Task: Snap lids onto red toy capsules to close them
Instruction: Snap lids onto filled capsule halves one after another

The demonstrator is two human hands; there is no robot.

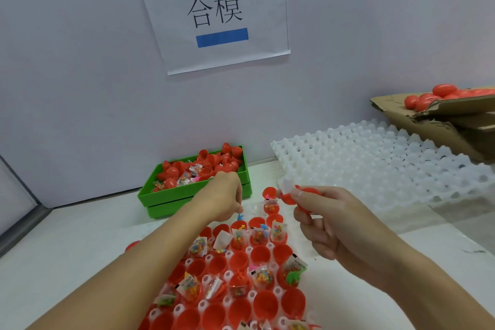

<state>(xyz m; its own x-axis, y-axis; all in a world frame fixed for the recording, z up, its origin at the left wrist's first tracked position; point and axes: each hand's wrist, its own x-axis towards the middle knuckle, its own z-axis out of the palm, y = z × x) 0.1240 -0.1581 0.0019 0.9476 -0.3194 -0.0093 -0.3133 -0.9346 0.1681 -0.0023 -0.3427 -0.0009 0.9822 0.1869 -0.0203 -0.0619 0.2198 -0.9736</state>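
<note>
Rows of open red capsule halves [242, 300] stand in a white holder tray in front of me, many with small candy packets and toys inside. My right hand [329, 225] pinches a red capsule [294, 195] above the tray's far end; a white packet pokes out of its left side. My left hand [225, 195] reaches over the near rim of a green bin [171, 201] of red lids and packets. Its fingers are curled downward; what they hold is hidden.
A blank white holder tray [375, 166] lies at the right against the wall. Behind it, a cardboard box [439, 118] holds closed red capsules [444, 91]. A paper sign [214, 13] hangs on the wall. One red piece [132, 245] lies left of my forearm.
</note>
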